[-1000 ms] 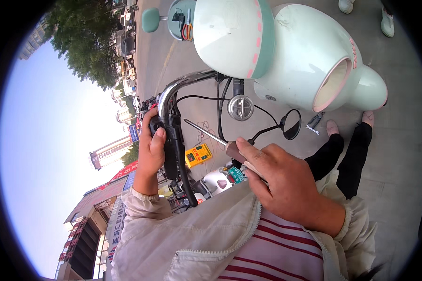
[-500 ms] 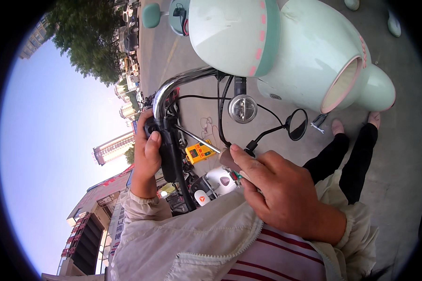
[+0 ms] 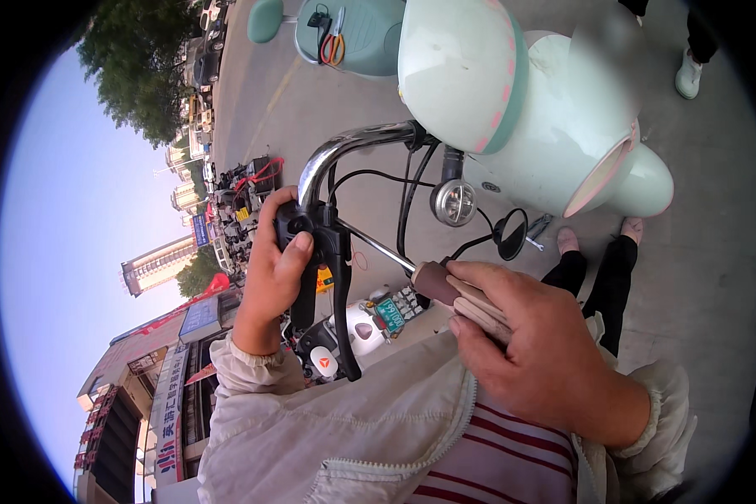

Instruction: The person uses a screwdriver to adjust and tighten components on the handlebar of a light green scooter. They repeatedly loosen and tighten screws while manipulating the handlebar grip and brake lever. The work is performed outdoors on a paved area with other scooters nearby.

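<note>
My left hand (image 3: 270, 273) is closed around a black brake lever housing (image 3: 298, 220) on the chrome handlebar (image 3: 332, 153) of a scooter, its thumb pressing on the housing's near face. From that housing a black brake lever (image 3: 342, 311) hangs toward my jacket. My right hand (image 3: 538, 353) grips a screwdriver (image 3: 435, 282) by its brown and beige handle, thumb and fingers along its sides. The metal shaft runs up and left to the housing, beside the lever's pivot. Whether the tip sits in a screw is too small to tell.
Beyond the handlebar are a round headlight (image 3: 455, 202), a round mirror (image 3: 511, 234) and pale green scooter bodywork (image 3: 458, 71). Orange-handled pliers (image 3: 333, 42) lie on a green scooter seat (image 3: 370, 38). Wrenches (image 3: 538, 239) lie on the ground near my feet. Another person's shoe (image 3: 689, 76) shows at upper right.
The view has shifted, bringing the seat with the pliers into sight. My right fingers have loosened and straightened along the screwdriver's handle, while my left hand keeps its hold on the housing.
</note>
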Motion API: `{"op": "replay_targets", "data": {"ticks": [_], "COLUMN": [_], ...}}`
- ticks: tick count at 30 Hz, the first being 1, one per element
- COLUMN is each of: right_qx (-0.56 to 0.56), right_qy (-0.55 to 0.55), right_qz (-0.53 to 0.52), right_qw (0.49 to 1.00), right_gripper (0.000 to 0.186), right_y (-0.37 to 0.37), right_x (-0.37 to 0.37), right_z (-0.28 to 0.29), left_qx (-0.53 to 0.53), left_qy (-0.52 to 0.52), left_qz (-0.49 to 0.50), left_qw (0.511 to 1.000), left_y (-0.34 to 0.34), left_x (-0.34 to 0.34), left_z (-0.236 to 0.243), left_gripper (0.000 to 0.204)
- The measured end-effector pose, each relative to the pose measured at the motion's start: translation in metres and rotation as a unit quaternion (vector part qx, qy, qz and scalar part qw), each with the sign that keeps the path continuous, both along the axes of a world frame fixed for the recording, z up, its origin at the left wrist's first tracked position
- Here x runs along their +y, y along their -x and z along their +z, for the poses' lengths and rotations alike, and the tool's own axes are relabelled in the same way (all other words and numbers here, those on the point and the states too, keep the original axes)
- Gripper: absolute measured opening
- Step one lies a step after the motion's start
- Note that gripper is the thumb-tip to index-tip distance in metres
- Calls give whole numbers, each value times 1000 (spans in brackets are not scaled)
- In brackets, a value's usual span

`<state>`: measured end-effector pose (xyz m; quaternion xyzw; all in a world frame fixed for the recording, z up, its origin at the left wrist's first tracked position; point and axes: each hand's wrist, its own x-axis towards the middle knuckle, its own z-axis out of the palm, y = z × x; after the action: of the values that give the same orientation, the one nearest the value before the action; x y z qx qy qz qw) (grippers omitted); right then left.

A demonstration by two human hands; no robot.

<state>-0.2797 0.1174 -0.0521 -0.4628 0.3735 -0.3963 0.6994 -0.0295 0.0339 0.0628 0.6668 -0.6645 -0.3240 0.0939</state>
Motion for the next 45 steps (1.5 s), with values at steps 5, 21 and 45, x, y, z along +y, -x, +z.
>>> {"op": "replay_targets", "data": {"ticks": [5, 21, 45], "right_qx": [359, 214, 174], "right_qy": [343, 175, -86], "right_qz": [-164, -84, 67], "right_qw": [852, 957, 979], "right_gripper": [27, 31, 34], "right_y": [-23, -19, -4], "right_x": [14, 16, -10], "right_z": [-4, 0, 15], "left_qx": [115, 207, 432], "left_qy": [-94, -153, -272], "left_qz": [25, 18, 72], "left_qw": [989, 966, 857], "left_y": [-10, -17, -44], "left_x": [-13, -18, -26], "left_z": [5, -19, -41], "left_gripper": [58, 56, 50]}}
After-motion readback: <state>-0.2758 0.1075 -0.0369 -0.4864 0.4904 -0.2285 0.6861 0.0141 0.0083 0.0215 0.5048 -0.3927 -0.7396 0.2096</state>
